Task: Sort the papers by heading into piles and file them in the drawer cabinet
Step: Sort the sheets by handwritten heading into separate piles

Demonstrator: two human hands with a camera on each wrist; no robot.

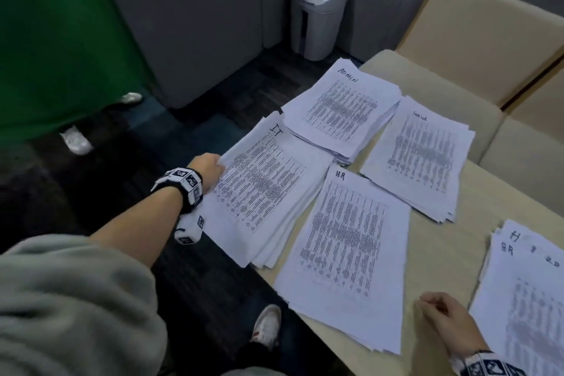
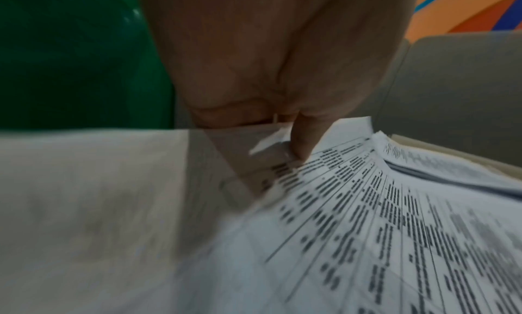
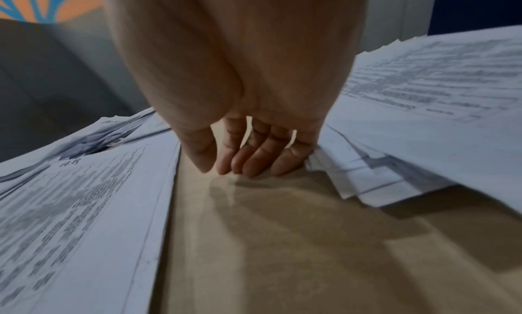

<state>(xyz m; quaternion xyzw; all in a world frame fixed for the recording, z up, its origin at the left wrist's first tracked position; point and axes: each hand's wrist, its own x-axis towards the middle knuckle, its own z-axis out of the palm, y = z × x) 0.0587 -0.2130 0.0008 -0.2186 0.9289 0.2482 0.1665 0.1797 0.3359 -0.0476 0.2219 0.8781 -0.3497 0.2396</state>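
Several paper piles lie on the beige table (image 1: 451, 256). The ADMIN pile (image 1: 341, 107) is farthest. In front of it sits the IT pile (image 1: 268, 192), overhanging the table's left edge. The HR pile (image 1: 345, 253) is nearest me, and a pile with a small unreadable heading (image 1: 424, 156) lies to its right rear. A mixed stack (image 1: 525, 299) is at the far right. My left hand (image 1: 218, 166) pinches the IT pile's left edge (image 2: 353, 184), with the thumb (image 2: 302, 140) on top. My right hand (image 1: 427, 302) rests loosely curled on bare table between the HR pile and the mixed stack, fingertips (image 3: 254, 169) down, holding nothing.
A grey bin with a blue lid (image 1: 320, 9) stands at the back by grey cabinet fronts (image 1: 183, 24). A green panel (image 1: 61, 40) fills the left, with someone's shoes (image 1: 76, 140) below it. Beige chairs (image 1: 476, 40) line the table's far side. My shoe (image 1: 268, 327) is on the dark floor.
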